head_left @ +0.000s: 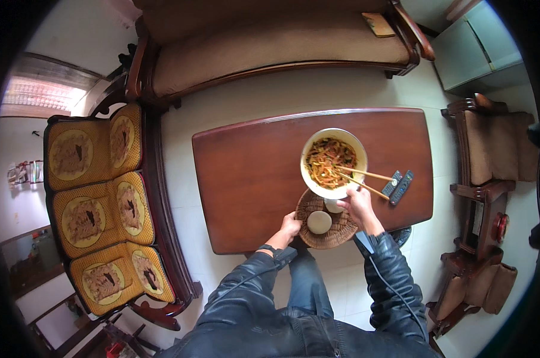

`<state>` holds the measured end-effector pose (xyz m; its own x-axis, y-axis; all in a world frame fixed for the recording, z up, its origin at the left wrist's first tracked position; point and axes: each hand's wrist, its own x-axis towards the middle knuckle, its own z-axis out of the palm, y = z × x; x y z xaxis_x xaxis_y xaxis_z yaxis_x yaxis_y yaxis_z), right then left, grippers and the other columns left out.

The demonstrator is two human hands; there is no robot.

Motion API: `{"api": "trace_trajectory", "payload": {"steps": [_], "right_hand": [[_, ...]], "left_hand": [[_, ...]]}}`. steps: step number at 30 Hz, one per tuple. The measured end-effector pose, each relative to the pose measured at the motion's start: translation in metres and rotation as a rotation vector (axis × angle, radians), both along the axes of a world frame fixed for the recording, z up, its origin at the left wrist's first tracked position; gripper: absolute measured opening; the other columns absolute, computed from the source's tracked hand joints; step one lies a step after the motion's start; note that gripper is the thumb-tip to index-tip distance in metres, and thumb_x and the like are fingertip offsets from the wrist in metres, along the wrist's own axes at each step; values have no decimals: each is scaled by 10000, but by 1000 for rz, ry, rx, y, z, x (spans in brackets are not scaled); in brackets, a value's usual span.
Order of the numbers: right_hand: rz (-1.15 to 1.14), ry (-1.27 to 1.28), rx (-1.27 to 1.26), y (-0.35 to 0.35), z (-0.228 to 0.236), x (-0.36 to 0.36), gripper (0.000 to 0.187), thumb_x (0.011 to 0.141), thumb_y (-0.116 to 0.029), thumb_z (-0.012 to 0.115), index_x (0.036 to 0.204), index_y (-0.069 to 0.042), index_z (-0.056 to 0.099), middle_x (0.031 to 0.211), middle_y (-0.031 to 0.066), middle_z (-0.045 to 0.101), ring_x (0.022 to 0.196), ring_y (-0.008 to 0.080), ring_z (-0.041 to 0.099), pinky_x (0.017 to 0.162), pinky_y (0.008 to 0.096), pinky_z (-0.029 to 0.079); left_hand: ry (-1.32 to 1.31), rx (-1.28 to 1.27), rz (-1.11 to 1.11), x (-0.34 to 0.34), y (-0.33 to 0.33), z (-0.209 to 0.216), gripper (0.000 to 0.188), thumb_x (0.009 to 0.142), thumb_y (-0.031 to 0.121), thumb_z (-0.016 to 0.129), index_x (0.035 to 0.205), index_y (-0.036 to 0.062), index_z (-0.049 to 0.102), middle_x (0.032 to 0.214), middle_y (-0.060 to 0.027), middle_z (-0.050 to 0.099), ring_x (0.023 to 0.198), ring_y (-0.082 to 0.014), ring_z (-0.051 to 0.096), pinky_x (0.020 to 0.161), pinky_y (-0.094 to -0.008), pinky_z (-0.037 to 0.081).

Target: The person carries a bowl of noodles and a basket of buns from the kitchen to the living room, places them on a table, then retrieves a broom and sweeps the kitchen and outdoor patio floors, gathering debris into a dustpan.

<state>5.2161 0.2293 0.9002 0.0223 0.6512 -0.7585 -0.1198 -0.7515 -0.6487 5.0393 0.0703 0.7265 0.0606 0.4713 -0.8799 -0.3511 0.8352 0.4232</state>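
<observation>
Glossy, polished wood, that was the table [252, 173], and how it shone! Over it gleamed the bowl [303, 164], smooth and hard-looking, while the basket [323, 241] went all rough, matt weave. The chopsticks [365, 173] looked like plain wood, the remotes [402, 188] dark plastic. Then came the jacket [240, 328], slick and leathery with a sheen, against matt denim jeans [308, 286]! Behind, the sofa [276, 56] wore dull cloth on varnished wood.
</observation>
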Motion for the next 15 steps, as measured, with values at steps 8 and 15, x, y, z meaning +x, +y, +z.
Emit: {"api": "trace_trajectory", "payload": {"steps": [8, 15], "right_hand": [[180, -10, -101, 65, -101, -103, 308, 948, -9, 467, 1248, 9, 531, 1108, 111, 649, 905, 218, 685, 598, 329, 643], [286, -65, -115, 60, -124, -151, 346, 948, 5, 456, 1286, -23, 525, 1096, 104, 658, 873, 203, 676, 622, 359, 639]], "left_hand": [[366, 38, -178, -37, -22, 1, 576, 912, 151, 651, 1421, -38, 457, 1157, -181, 684, 1107, -238, 640, 962, -362, 503], [267, -174, 295, -155, -155, 69, 362, 932, 89, 664, 1272, 18, 562, 978, -75, 693, 803, -119, 633, 643, -264, 524]]}}
